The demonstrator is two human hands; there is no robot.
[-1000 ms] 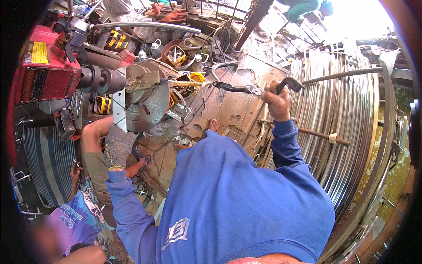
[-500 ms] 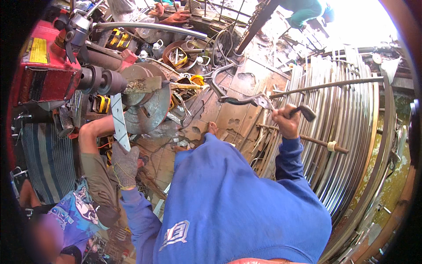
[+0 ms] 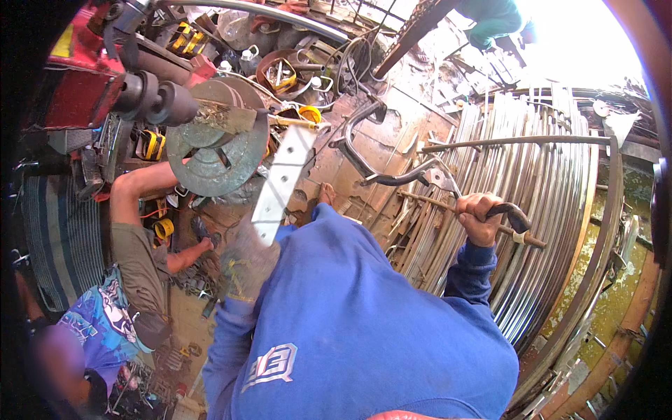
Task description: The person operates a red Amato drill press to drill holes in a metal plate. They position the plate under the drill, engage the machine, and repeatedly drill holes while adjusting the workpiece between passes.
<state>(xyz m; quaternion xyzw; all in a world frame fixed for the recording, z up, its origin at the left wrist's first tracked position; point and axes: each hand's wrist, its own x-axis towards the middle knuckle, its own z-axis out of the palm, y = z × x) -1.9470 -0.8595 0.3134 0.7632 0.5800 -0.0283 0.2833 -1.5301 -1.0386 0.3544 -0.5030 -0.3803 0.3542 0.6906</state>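
My left hand [image 3: 248, 266], in a grey knit glove, is closed round the lower end of a flat metal strip [image 3: 281, 185] with several drilled holes. The strip tilts up and away from me, right of a round slotted metal table [image 3: 241, 164]; motion blurs the glove. Above that table, the dark chuck [image 3: 173, 103] of a red drilling machine [image 3: 84, 94] juts out sideways in this view. My bare right hand [image 3: 479, 215] grips a bent metal crank lever [image 3: 402, 176] near its black curved end. A worn block [image 3: 227, 117] lies across the table.
Long metal tubes [image 3: 532, 231] are stacked at the right, with a bar [image 3: 518, 140] across them. On the left a person [image 3: 136, 280] sits close to the machine, one leg stretched toward the table. Tools and a brown basin [image 3: 276, 73] crowd the far floor.
The strip has swung from beside the chuck to the right, in my left hand. My right hand and the lever have shifted right and nearer. The view has also moved.
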